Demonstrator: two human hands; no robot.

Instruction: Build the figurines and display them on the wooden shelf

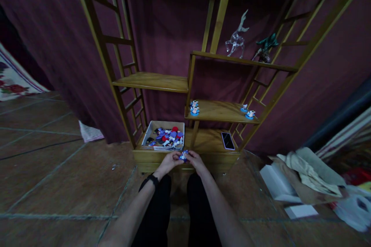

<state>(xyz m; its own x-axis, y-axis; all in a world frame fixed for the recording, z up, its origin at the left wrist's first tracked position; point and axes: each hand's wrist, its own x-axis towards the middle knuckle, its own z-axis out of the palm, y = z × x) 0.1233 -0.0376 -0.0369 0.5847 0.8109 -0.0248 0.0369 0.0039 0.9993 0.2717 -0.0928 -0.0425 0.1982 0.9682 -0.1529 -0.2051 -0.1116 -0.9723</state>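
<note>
Between my two hands, just in front of the lowest shelf, is a small blue-and-white figurine (183,156). My left hand (170,163) pinches it from the left, and my right hand (195,161) grips its right side. Behind my left hand, a cardboard box (149,133) on the bottom shelf holds many small figurines and discs in purple, red, white and black. Small blue-and-white figurines on round blue bases stand on the middle shelf: a pair at the left end (194,111) and a pair at the right end (250,114).
A phone (228,141) lies on the bottom shelf at right. On the upper shelf stand a clear deer-like ornament (236,40) and a dark green one (266,48). White boxes (279,183), cloth (308,171) and a plastic bag (355,208) lie on the floor at right.
</note>
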